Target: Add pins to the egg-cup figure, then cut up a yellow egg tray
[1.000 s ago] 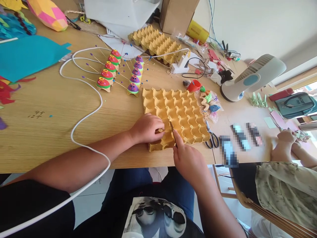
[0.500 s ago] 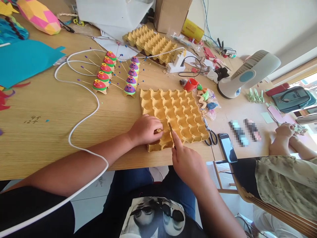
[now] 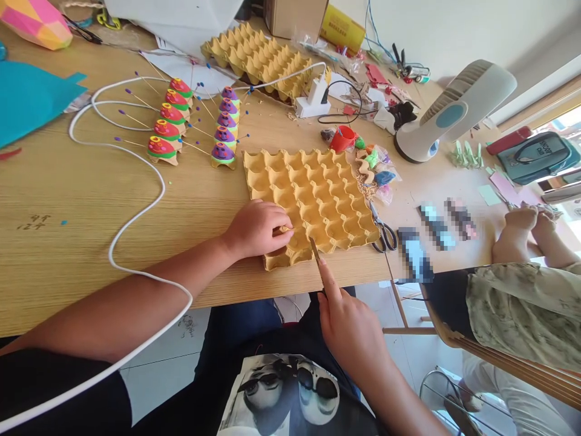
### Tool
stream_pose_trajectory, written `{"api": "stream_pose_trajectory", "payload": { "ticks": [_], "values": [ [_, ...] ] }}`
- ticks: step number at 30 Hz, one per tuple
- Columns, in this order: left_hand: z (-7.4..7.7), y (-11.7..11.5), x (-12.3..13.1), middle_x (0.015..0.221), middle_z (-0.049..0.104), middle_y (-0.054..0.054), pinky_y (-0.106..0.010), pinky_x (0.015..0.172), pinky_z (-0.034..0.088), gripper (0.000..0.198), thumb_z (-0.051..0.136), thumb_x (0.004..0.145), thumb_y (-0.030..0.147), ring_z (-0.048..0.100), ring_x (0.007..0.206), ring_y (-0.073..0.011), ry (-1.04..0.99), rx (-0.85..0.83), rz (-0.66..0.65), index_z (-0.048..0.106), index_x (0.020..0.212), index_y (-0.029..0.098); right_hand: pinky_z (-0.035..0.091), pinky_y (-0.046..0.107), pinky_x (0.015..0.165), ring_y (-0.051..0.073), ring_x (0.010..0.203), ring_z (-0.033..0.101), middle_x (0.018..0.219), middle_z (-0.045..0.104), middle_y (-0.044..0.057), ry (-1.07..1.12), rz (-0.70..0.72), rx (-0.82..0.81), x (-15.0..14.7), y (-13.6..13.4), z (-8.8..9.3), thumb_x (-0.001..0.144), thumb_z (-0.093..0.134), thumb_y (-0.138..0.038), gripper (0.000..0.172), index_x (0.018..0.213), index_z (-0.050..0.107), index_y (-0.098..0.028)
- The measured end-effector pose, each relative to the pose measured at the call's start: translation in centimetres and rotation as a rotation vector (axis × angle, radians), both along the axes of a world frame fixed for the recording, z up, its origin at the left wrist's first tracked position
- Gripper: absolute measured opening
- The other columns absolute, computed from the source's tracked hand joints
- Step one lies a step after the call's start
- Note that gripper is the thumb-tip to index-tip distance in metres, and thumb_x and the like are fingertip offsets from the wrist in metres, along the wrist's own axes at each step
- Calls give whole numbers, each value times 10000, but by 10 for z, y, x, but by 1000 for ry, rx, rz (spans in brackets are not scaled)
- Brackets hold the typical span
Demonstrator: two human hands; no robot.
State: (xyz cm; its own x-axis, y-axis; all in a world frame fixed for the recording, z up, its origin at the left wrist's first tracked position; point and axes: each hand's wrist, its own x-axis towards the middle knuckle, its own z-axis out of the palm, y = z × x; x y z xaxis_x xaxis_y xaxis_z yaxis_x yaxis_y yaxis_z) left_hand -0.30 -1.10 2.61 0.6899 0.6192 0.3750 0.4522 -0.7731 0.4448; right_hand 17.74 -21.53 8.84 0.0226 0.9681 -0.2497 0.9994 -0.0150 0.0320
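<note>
A yellow egg tray lies at the table's front edge before me. My left hand is closed on its near left part, thumb and fingers gripping a raised ridge. In my right hand is a knife, its handle mostly hidden by the fingers and my index finger laid along it. The blade tip meets the tray's near side, just right of my left hand. Scissors with black handles lie against the tray's right edge.
Painted egg-carton strips, red and purple, stand behind left. A white cable crosses the table and my left forearm. At right are a fan, a phone and another person's hands. Another egg tray lies behind.
My right hand has drawn the knife back toward me, so more of the blade shows. My left hand stays on the tray. The whole view has shifted slightly.
</note>
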Motion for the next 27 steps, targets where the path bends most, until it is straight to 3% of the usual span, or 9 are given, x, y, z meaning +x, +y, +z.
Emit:
{"api": "stream_pose_trajectory", "payload": {
  "ticks": [9, 14, 19, 27],
  "values": [
    [1, 0, 0, 788, 748, -15, -342, 703, 410, 211, 619, 906, 319, 657, 747, -188, 14, -2, 1, 745, 777, 210, 374, 283, 504, 172, 650, 701, 848, 761, 24, 17, -8, -55, 3, -15, 1, 1042, 431, -202, 667, 1671, 210, -183],
    [2, 0, 0, 781, 746, -17, -338, 716, 417, 206, 616, 898, 313, 652, 747, -189, 19, 4, -9, 739, 770, 210, 403, 283, 529, 188, 690, 709, 867, 759, 32, 6, -8, -64, 0, -9, -2, 1042, 428, -217, 692, 1681, 165, -188],
    [0, 0, -1, 780, 742, -22, -339, 735, 424, 197, 619, 888, 308, 649, 753, -193, 14, -3, 3, 737, 765, 209, 428, 269, 556, 182, 720, 717, 944, 778, 44, 72, -16, -2, 2, -3, -15, 1053, 408, -232, 678, 1681, 154, -207],
    [0, 0, 0, 777, 745, -18, -341, 732, 422, 209, 607, 889, 309, 651, 746, -189, 10, -5, -1, 729, 753, 208, 481, 270, 620, 187, 776, 719, 973, 772, 63, 133, -21, 45, 7, -22, -39, 1058, 391, -215, 645, 1670, 197, -152]
  ]
}}
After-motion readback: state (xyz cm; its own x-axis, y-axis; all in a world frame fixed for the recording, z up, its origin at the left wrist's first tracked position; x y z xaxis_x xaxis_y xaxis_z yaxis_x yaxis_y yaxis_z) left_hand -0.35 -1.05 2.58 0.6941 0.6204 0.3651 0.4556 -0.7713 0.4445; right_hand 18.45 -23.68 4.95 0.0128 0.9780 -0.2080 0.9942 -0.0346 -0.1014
